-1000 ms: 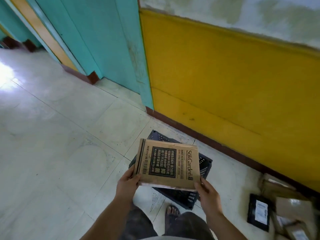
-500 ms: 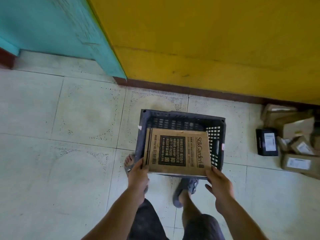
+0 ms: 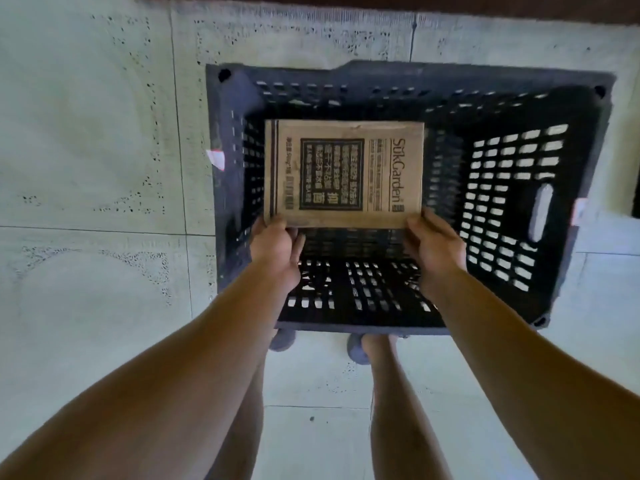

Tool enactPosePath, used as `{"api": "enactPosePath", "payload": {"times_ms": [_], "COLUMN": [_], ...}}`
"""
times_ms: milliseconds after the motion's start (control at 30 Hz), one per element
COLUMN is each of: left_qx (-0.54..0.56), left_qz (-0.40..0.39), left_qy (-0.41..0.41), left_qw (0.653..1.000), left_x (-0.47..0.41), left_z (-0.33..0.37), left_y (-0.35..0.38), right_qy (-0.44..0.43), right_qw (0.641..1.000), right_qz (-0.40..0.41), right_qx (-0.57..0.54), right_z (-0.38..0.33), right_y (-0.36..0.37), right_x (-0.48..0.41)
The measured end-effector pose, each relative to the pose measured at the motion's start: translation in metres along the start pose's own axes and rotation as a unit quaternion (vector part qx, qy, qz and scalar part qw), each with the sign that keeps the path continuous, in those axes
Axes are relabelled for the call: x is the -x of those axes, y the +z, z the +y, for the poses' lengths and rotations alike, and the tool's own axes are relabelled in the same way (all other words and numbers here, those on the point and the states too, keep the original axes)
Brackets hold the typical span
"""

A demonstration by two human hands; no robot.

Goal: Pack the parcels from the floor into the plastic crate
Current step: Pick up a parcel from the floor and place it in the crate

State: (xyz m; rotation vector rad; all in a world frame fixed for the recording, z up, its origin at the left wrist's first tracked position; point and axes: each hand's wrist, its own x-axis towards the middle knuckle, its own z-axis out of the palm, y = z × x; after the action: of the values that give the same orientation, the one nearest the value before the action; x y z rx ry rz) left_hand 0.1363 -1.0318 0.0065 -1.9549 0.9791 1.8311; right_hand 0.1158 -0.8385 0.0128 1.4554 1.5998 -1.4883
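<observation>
A flat brown cardboard parcel (image 3: 344, 173) with black print lies low inside the black slatted plastic crate (image 3: 512, 202), toward its left half. My left hand (image 3: 275, 249) grips the parcel's near left corner. My right hand (image 3: 434, 245) grips its near right corner. Both arms reach down into the crate from the near side. I cannot tell whether the parcel touches the crate's bottom. No other parcel shows inside the crate.
The crate stands on pale speckled floor tiles (image 3: 97, 150), close to a dark skirting board (image 3: 381, 3) along the top edge. My feet in dark sandals (image 3: 358, 348) stand just in front of the crate. A dark object (image 3: 636, 199) shows at the right edge.
I have bent down over the crate, and both hands have lowered the parcel from above its rim to deep inside it. The pile of parcels at the right has left the view.
</observation>
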Motion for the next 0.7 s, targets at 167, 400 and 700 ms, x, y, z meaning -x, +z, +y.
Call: {"api": "enactPosePath", "payload": {"times_ms": [167,400,700], "left_qx": [0.022,-0.011,-0.081], "left_qz": [0.021,0.009,-0.023], "left_qy": [0.004,-0.002,-0.024], "left_qw": [1.0,1.0,0.996], "left_x": [-0.051,-0.086,-0.078], "left_z": [0.004,0.011,0.018], "left_y": [0.016,0.019,0.03], "right_qy": [-0.002,-0.016,-0.023], "right_qw": [1.0,0.996,0.985], "right_qz": [-0.001,-0.015,-0.05], "right_qx": [-0.019,0.086,0.164], "right_z": [0.015,0.022,0.005], "right_y": [0.03,0.049,0.036], "right_x": [-0.05,-0.096,-0.093]}}
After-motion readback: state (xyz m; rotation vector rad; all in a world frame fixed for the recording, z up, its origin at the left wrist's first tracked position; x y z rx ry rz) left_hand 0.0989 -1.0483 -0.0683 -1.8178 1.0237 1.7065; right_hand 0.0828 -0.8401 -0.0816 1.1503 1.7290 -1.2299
